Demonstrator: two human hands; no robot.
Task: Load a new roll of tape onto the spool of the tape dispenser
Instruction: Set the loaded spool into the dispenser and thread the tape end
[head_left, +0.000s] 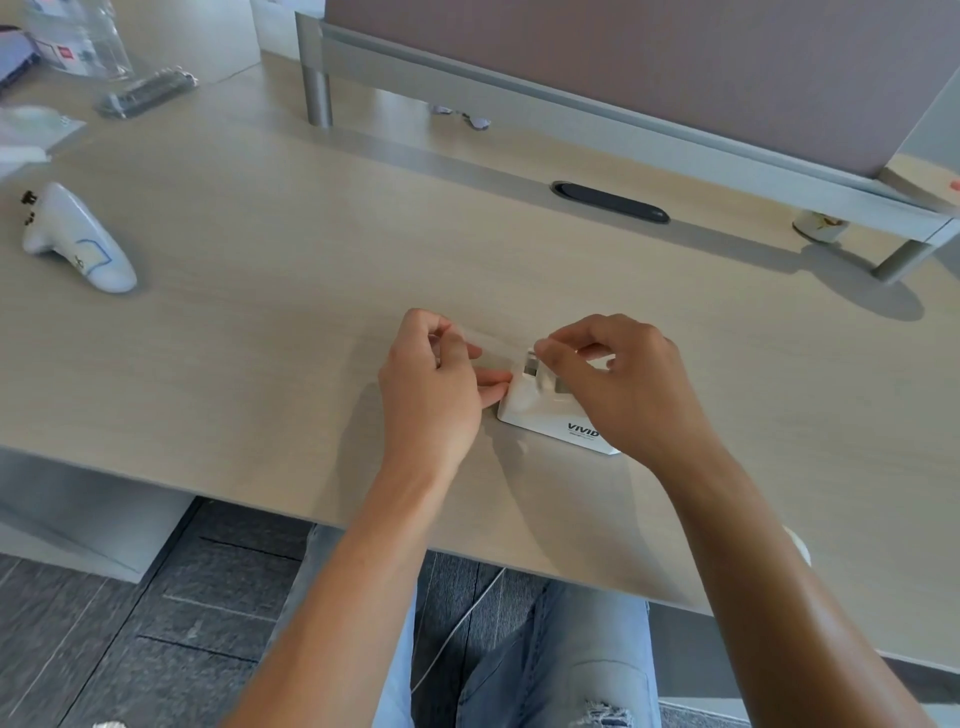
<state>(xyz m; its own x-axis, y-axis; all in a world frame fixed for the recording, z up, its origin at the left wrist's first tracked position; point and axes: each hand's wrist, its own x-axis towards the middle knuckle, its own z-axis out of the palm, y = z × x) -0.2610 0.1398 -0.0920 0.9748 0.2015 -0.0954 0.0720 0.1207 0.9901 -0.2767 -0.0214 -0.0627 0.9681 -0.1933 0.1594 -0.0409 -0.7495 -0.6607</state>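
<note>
A white tape dispenser (540, 415) with dark lettering on its side stands on the wooden desk (270, 322), close to the front edge. A clear strip of tape (488, 343) stretches left from its cutter end. My left hand (431, 395) pinches the free end of that strip, with a fingertip touching the dispenser's front. My right hand (623, 384) covers the top and rear of the dispenser, its thumb and forefinger pinching the tape at the cutter. The roll and spool are hidden under my right hand.
A white handheld controller (78, 241) lies at the far left. Plastic packaging (148, 93) and a clear bottle (83, 36) sit at the back left. A partition on metal legs (318, 93) runs along the back, with a dark cable grommet (610, 201) in front.
</note>
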